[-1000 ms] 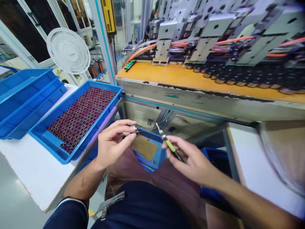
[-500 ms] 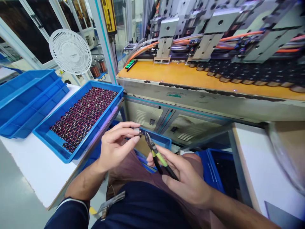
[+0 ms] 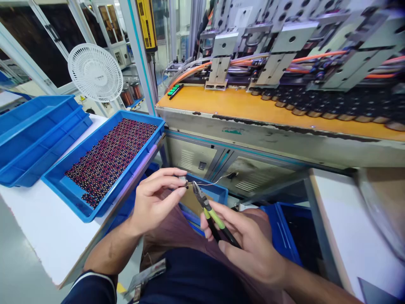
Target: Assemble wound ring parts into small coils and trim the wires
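Observation:
Between the fingertips and thumb of my left hand is a small silvery cylindrical part, mostly covered by the fingers. A thin wire runs out from its right end and curves up to the right. My right hand is wrapped round cutting pliers with green and black handles. The jaws of the pliers point up and left, close to the wire beside the small part. Whether they touch the wire I cannot tell.
On the white table at left stands a blue tray full of small dark red and black parts. Stacked blue trays and a white fan stand beyond. A machine bench crosses ahead. Below my hands is a blue bin.
The pliers and right hand have shifted slightly down and right. A long curved wire now shows to the right of the jaws. My left hand keeps its pinch.

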A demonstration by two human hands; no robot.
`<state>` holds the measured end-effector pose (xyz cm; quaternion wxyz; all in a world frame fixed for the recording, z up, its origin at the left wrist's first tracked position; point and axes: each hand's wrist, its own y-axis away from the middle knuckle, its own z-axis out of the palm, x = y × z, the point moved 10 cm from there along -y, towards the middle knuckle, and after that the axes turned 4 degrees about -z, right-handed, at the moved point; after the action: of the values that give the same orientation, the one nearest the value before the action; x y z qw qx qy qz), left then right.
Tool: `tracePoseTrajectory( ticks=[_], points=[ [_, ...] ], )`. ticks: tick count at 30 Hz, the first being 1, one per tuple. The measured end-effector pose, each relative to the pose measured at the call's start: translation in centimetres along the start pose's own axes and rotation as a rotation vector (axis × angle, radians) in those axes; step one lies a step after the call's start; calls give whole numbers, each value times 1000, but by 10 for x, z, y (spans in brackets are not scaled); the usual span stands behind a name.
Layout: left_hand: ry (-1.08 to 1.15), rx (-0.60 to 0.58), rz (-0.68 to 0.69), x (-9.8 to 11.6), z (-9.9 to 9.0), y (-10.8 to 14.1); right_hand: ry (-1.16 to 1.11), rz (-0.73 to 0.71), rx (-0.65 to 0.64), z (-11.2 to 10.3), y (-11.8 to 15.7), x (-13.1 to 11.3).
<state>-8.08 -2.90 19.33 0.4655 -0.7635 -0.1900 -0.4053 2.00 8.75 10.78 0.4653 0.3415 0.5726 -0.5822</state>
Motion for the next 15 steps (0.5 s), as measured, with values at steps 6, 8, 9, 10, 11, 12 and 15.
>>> tracePoseTrajectory(
  ticks=[6,8,9,10,11,12,15],
  points=[
    [-6,4,-2,1,-2,1,43,11,30,0,1,4],
    [1,-2,2,2,-1,2,60,24,43,0,2,5],
    [2,-9,1,2,-1,3,63,36,53,-1,3,6],
    [0,-16,2,2,0,3,61,49,68,-2,3,7],
    [-6,-21,5,2,0,3,57,68,84,-4,3,8],
    [-15,-26,12,2,1,4,48,86,99,-5,3,8],
    [-63,-57,89,8,2,4,27,110,126,-11,4,5]
  ],
)
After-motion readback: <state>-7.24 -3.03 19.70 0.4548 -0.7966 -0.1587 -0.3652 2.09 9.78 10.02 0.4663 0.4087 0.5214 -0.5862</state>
